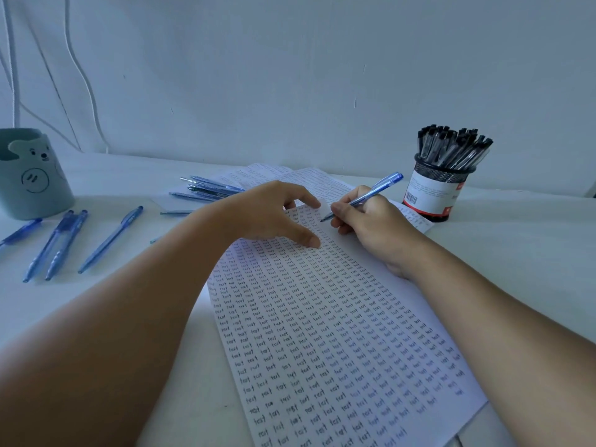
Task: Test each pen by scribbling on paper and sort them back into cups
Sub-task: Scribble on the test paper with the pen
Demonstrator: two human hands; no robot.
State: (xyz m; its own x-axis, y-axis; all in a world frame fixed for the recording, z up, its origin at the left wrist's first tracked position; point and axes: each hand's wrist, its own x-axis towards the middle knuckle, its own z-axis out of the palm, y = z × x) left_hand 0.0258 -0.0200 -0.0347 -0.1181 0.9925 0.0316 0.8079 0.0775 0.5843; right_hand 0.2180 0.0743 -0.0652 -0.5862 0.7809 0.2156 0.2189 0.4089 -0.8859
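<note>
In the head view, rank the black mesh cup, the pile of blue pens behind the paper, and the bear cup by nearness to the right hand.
From the right hand, which holds a blue pen:
1. Black mesh cup, just to its right, full of black pens.
2. Pile of blue pens, to its left, beyond the left hand.
3. Bear cup, at the far left edge.

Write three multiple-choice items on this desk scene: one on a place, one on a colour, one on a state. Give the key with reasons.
1. Where is the mesh cup?
A. far right of the desk
B. far left
C. on the paper

2. What colour is the pen in the right hand?
A. red
B. blue
C. green

3. What is the left hand doing?
A. gripping a pen
B. lifting a cup
C. pressing on the paper

Key: A, it stands beyond the right hand; B, its barrel is blue; C, its spread fingers rest on the sheet.
</note>
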